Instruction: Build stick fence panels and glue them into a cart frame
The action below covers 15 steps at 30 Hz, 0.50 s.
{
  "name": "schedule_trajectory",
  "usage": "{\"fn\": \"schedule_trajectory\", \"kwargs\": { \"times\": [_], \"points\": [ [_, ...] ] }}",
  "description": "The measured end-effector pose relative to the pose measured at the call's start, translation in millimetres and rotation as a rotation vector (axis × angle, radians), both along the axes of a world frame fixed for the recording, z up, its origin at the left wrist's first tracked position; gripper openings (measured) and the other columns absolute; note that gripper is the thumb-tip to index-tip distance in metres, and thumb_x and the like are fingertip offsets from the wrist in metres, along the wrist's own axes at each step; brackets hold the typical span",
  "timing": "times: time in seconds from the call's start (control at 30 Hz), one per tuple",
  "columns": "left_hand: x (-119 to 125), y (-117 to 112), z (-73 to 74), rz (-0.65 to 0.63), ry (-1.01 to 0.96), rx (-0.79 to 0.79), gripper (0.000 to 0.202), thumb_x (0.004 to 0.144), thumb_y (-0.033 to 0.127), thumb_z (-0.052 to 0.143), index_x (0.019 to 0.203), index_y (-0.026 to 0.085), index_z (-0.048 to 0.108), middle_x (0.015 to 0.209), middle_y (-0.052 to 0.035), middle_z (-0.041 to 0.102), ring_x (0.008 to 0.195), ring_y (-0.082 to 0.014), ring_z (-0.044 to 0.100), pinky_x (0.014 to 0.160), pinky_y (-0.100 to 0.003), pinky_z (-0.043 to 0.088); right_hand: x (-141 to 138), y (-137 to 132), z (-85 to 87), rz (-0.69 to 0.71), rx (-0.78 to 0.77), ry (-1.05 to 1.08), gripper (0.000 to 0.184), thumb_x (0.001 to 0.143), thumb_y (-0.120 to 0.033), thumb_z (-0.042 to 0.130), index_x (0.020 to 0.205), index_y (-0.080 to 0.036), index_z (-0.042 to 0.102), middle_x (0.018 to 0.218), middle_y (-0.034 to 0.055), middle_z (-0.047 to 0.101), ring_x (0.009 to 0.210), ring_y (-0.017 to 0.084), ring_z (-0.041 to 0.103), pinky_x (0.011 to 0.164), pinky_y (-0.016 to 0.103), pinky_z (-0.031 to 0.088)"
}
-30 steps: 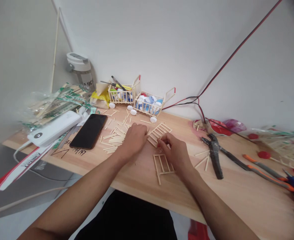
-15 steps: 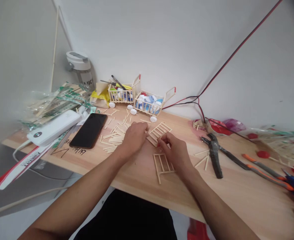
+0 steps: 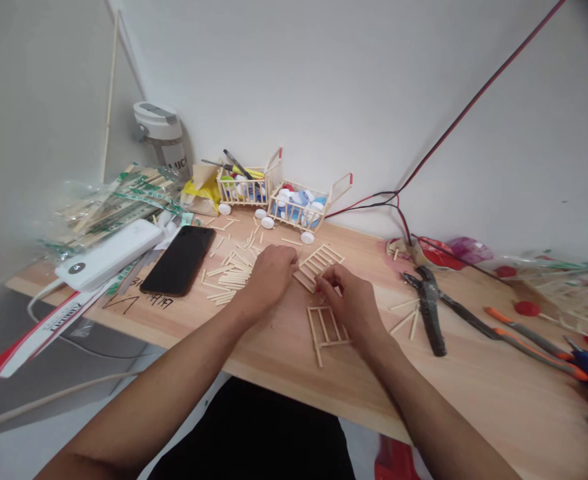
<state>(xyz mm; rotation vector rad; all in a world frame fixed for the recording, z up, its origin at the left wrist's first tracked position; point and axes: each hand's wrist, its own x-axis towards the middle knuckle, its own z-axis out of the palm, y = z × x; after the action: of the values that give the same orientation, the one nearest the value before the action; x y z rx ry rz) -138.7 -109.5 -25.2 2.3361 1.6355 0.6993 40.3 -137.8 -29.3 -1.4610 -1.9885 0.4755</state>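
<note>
Well left of the hands lie a power bank (image 3: 109, 257) and a phone (image 3: 179, 261). Loose sticks (image 3: 229, 275) lie just left of the left hand (image 3: 270, 275), which rests knuckles-up on the worktop (image 3: 284, 347), fingers curled at the left end of the grid (image 3: 320, 261); whether it grips I cannot tell. The right hand (image 3: 355, 303) pinches the grid's near edge, its palm over a frame (image 3: 324, 328), and pliers (image 3: 430, 308) lie to its right.
</note>
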Motion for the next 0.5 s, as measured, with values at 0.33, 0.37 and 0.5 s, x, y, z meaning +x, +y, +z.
{"fn": "schedule_trajectory", "kwargs": {
  "times": [0.33,0.37,0.5],
  "points": [
    [-3.8,-0.7,-1.4,-0.028,-0.002,0.004,0.007,0.083,0.022,0.060,0.080,0.016,0.060,0.085,-0.0043,0.065,0.085,-0.0199,0.056,0.078,-0.032,0.040,-1.2,-0.1,2.8,-0.012,-0.019,0.001,0.013,0.083,-0.028,0.053,0.073,-0.021,0.057,0.065,0.0001,0.065,0.057,0.014,0.054,0.057,0.024,0.036],
    [-4.3,-1.2,-1.0,-0.030,-0.009,0.005,0.005,0.083,0.021,0.061,0.082,0.016,0.060,0.085,-0.0043,0.065,0.085,-0.0198,0.056,0.079,-0.032,0.040,-1.4,-0.1,3.2,-0.014,-0.021,-0.006,0.012,0.083,-0.027,0.053,0.073,-0.021,0.057,0.065,-0.0002,0.065,0.058,0.013,0.055,0.057,0.024,0.036],
    [-5.2,-2.1,-0.6,-0.040,-0.020,0.010,0.004,0.083,0.020,0.059,0.082,0.016,0.060,0.086,-0.0043,0.065,0.086,-0.0198,0.056,0.080,-0.033,0.041,-1.8,-0.1,4.2,-0.010,-0.019,-0.023,0.010,0.082,-0.025,0.053,0.074,-0.021,0.057,0.065,-0.0012,0.064,0.060,0.013,0.056,0.058,0.024,0.036]
  ]
}}
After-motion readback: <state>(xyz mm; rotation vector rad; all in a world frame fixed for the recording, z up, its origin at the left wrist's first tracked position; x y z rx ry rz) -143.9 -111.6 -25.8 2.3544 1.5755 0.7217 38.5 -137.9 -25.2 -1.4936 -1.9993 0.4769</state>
